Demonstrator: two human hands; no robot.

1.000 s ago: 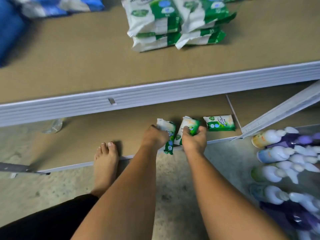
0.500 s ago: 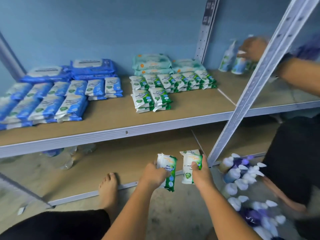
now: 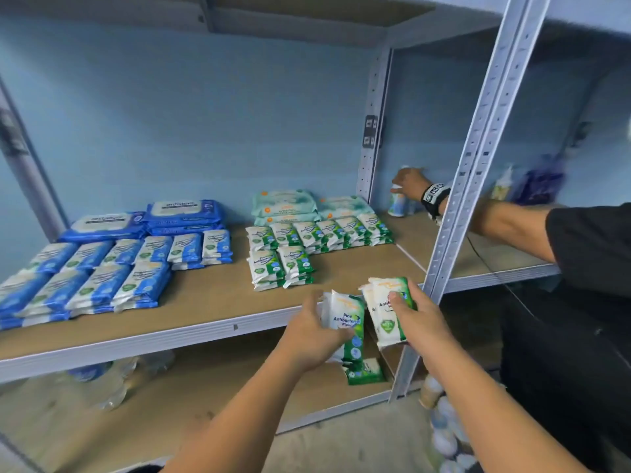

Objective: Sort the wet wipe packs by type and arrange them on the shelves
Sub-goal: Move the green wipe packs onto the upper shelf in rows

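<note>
My left hand (image 3: 309,332) grips a green and white antibacterial wipe pack (image 3: 346,322) just in front of the middle shelf (image 3: 211,302). My right hand (image 3: 418,322) holds green wipe packs (image 3: 384,308) beside it, thumb across the front. On the shelf, green packs (image 3: 297,254) lie in rows at the centre right, with larger pale green packs (image 3: 285,204) behind them. Blue packs (image 3: 99,271) fill the left side. One green pack (image 3: 365,372) lies on the bottom shelf below my hands.
A grey metal upright (image 3: 461,199) stands right of my hands. Another person in black reaches an arm (image 3: 495,220) across to bottles (image 3: 397,201) on the neighbouring shelf. White bottles (image 3: 444,435) lie on the floor at the lower right. Clear bottles (image 3: 112,380) sit under the shelf.
My hands rose from the bottom shelf to the middle shelf's front edge, each carrying green packs. The view tilted up, showing the stocked shelf.
</note>
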